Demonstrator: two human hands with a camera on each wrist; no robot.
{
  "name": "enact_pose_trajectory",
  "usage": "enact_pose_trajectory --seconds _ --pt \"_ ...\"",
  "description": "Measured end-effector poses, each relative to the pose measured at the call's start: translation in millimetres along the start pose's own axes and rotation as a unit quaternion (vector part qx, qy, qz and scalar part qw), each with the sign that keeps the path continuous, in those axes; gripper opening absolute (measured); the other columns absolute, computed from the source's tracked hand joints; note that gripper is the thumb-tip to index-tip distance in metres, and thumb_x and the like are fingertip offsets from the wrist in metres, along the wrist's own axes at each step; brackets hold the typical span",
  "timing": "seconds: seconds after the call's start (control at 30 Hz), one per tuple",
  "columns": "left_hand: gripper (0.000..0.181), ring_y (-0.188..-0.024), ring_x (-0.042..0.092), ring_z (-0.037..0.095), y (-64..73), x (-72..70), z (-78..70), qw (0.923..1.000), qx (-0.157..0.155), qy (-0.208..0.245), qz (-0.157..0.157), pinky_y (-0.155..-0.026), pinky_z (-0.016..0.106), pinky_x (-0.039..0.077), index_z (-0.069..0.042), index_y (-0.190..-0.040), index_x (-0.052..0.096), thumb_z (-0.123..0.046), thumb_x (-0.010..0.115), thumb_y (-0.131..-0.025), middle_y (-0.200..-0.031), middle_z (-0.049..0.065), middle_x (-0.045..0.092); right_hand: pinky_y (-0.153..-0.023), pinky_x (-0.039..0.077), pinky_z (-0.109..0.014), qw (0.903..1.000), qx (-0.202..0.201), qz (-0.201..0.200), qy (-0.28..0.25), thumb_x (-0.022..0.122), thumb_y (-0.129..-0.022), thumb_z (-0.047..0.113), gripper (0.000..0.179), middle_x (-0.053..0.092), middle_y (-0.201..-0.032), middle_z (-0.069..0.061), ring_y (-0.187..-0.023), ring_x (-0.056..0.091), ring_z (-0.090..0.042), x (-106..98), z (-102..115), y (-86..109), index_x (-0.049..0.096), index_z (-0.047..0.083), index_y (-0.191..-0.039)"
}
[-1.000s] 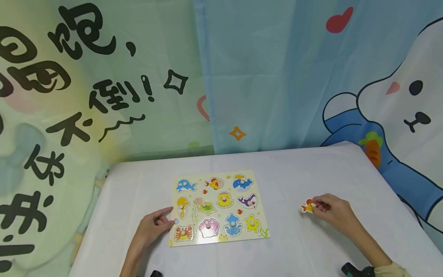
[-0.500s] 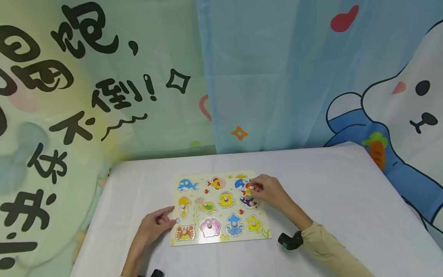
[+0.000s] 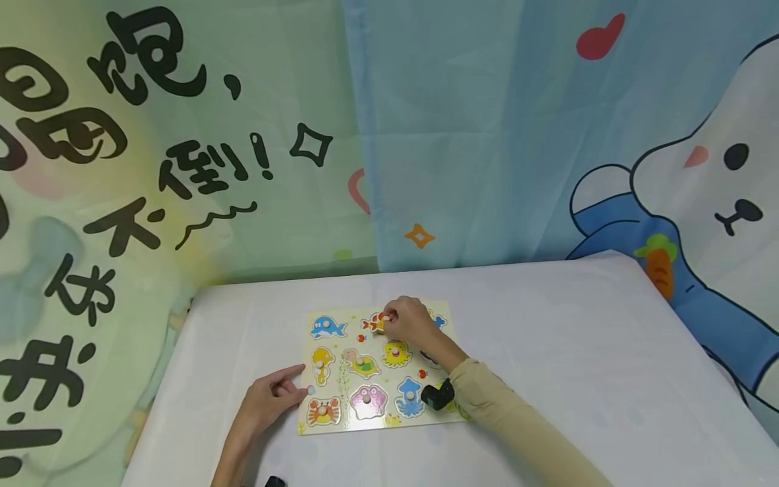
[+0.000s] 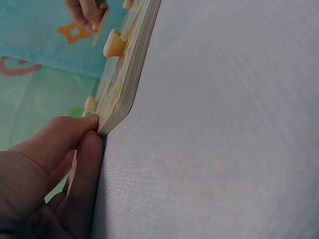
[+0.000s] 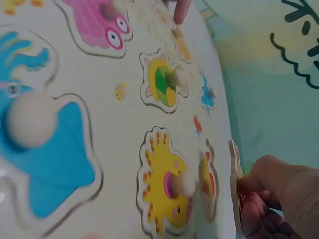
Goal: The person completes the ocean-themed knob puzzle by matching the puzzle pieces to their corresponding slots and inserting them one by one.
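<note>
A pale wooden puzzle board (image 3: 328,427) with sea animals lies on the white table. My left hand (image 3: 268,399) pinches its left edge; in the left wrist view, the thumb (image 4: 60,134) and a finger meet at the board's corner. My right hand (image 3: 416,328) is over the board's top row. It pinches a red and yellow fish puzzle piece (image 5: 236,186), which stands on edge just off the board in the right wrist view. Facing it on the board is the matching fish picture (image 5: 208,181). My right forearm hides part of the board's right side.
Knobbed pieces sit in the board, among them a yellow octopus (image 3: 396,353), a turtle (image 3: 363,364), a pink clam (image 3: 368,400) and a crab (image 3: 324,410). A printed curtain (image 3: 475,169) hangs behind the table (image 3: 578,338).
My right hand has carried the fish piece leftward from the table's right side, past the whale, to the fish picture in the top row. My left hand stays at the board's edge.
</note>
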State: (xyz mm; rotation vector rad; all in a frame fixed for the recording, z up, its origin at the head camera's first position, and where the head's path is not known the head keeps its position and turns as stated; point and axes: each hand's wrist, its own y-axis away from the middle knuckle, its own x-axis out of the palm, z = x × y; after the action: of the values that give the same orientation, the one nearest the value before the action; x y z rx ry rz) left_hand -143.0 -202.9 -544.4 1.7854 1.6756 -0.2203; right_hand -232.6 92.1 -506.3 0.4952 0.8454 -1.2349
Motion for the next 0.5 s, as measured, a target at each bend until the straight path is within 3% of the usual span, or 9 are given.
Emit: enact_pose_trajectory --seconds 0.2,0.5 --pt "0.051 -0.068 0.053 0.012 1.5 -0.4 0.2 1.0 0.005 0.001 0.005 -0.062 0.02 0.04 -0.014 -0.125 0.066 -0.023 0.081 -0.077 -0.076 -0.001 0.061 -0.062 0.035 -0.023 0.9971 0.066 0.038 -0.007 0.065 -0.081 0.005 0.003 0.056 -0.078 -0.005 -0.069 0.047 -0.015 17.0 5.1 -15.9 0.067 0.004 -0.079" --pt "0.05 -0.069 0.053 0.012 -0.2 -1.9 1.9 0.9999 0.011 0.006 0.001 -0.062 0.02 0.041 -0.015 -0.125 0.066 -0.02 0.08 -0.077 -0.076 0.0 0.06 -0.06 0.035 -0.023 0.9917 0.113 0.057 -0.016 0.068 -0.084 0.008 0.016 0.05 -0.073 -0.003 -0.069 0.048 -0.016 24.6 12.5 -22.0 0.058 0.008 -0.072"
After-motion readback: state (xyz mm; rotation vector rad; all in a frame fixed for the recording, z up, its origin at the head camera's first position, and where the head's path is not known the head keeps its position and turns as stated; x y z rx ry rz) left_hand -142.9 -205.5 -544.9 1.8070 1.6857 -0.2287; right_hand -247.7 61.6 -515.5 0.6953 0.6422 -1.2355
